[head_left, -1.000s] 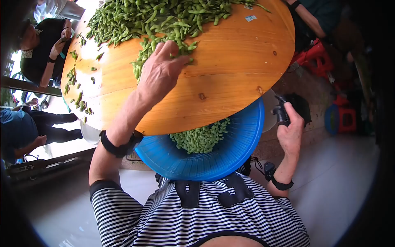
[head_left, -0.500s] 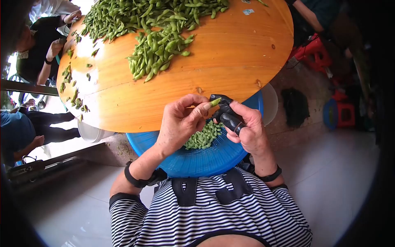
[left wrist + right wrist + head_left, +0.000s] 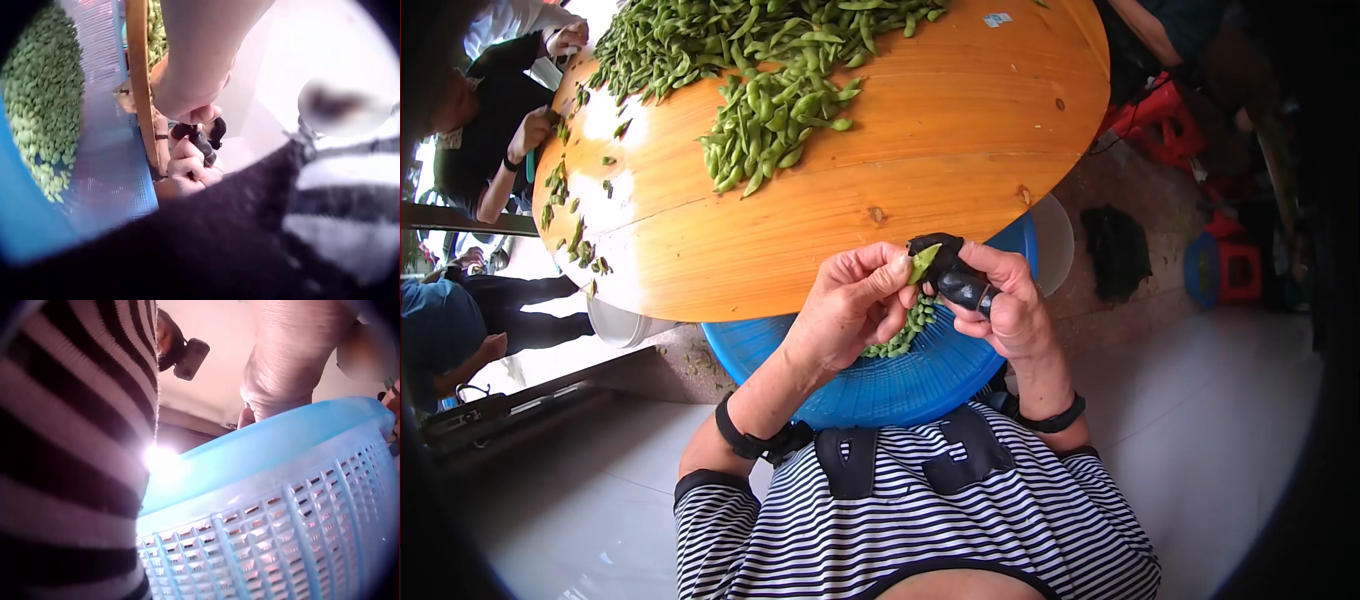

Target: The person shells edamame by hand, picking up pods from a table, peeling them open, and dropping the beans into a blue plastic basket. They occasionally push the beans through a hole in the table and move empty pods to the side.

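Yellow-green, tapered bean pod [image 3: 925, 262], over the far side of the blue slatted plastic basket [image 3: 875, 405]; split or whole unclear. Left hand [image 3: 845, 305]: thumb and forefinger pinch its near end, tip sticking out. Right hand [image 3: 1007, 310]: fingers curled, black-covered fingertips [image 3: 968, 290] beside pod; can't tell if pinching.

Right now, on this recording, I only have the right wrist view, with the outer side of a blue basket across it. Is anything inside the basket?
Observer: Yes, the left wrist view shows loose green beans in the blue basket.
Operator: And what is being held?
Observer: In the head view, the left hand pinches a green pod.
Operator: What lies beyond, out of my sight?
Observer: A wooden table, bearing a heap of pods.
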`<state>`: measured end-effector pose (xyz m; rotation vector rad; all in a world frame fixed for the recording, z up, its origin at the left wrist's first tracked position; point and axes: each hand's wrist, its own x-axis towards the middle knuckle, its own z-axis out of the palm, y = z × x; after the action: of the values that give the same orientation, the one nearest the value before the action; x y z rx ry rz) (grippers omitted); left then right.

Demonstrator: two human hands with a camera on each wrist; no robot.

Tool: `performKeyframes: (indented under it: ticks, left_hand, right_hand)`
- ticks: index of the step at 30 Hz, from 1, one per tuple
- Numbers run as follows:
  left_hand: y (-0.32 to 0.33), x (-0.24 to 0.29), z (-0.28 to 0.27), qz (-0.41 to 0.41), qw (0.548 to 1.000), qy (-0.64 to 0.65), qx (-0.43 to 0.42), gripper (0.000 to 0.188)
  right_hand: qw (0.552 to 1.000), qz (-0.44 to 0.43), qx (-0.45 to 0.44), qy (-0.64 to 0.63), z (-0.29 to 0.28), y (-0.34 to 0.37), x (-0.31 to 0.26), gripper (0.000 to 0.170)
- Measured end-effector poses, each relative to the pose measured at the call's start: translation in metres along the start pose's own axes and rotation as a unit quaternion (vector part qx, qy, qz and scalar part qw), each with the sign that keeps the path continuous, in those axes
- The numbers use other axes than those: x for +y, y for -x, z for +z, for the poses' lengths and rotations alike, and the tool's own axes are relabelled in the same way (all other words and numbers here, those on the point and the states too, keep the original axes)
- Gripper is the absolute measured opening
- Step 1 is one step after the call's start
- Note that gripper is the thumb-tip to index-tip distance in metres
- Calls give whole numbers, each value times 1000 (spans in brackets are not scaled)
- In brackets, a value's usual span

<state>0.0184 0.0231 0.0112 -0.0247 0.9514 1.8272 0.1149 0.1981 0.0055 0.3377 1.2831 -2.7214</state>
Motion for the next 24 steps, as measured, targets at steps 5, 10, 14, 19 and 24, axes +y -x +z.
performKeyframes:
  ticks: [5, 10, 14, 19, 24]
  left_hand:
    - [3, -5, 13, 74, 985, -150, 53, 11]
    - [-4, -11, 1, 157, 945, -278, 73, 14]
    - [-5, 9, -7, 80, 931, -355, 38, 22]
    - [-13, 41, -9, -23, 949, -312, -25, 29]
    - [-17, 36, -2, -30, 964, -263, -20, 25]
  right_hand:
    - [979, -19, 47, 196, 21, 7, -7, 42]
    - [919, -127, 82, 364, 23, 4, -2, 44]
    - [888, -144, 86, 429, 19, 2, -1, 45]
    - [957, -66, 77, 271, 17, -6, -7, 43]
    - [931, -112, 83, 337, 19, -8, 2, 41]
